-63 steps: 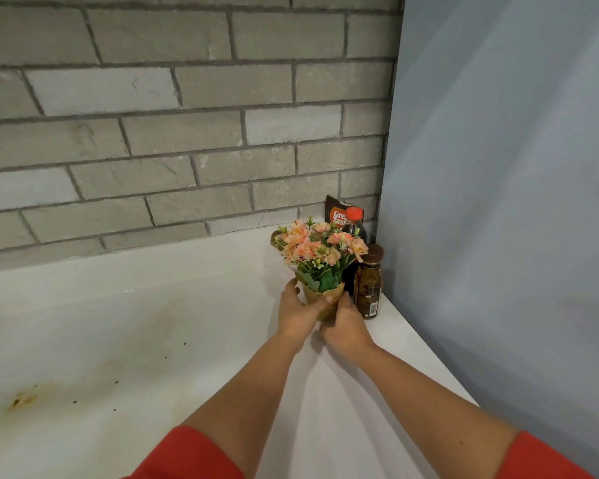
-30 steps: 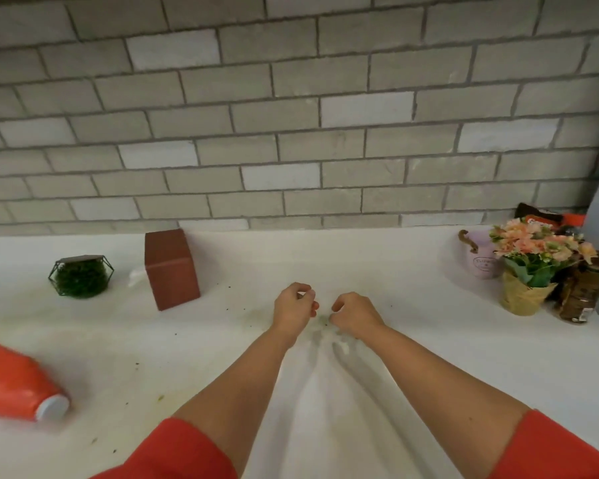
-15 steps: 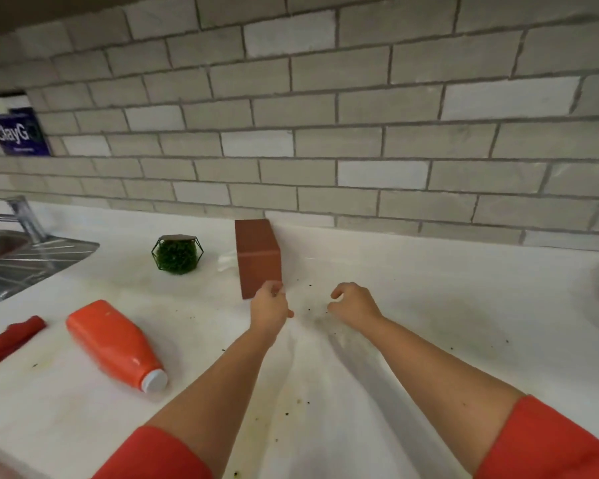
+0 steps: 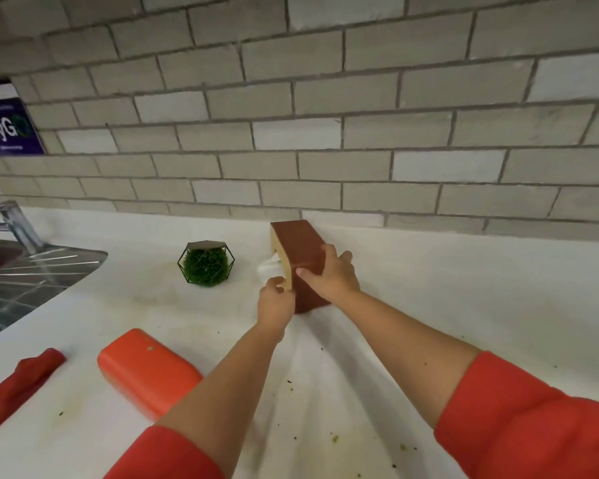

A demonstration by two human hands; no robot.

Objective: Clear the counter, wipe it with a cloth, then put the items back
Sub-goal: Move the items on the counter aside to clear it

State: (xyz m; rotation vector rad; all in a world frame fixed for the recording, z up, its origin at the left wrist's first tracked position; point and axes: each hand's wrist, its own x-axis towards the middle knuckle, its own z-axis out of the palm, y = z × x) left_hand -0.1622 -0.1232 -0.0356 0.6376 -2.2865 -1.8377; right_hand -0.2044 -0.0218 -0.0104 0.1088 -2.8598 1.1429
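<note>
Gripping the reddish-brown rectangular tissue box (image 4: 298, 244) with my right hand (image 4: 333, 280), I pinch its tan front edge with my left hand (image 4: 275, 304).

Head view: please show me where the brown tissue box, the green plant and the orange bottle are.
brown tissue box (image 4: 300, 245), head view, on its brown upper face.
green plant (image 4: 204, 269), head view, on the green tuft.
orange bottle (image 4: 146, 371), head view, on the middle of its body.
</note>
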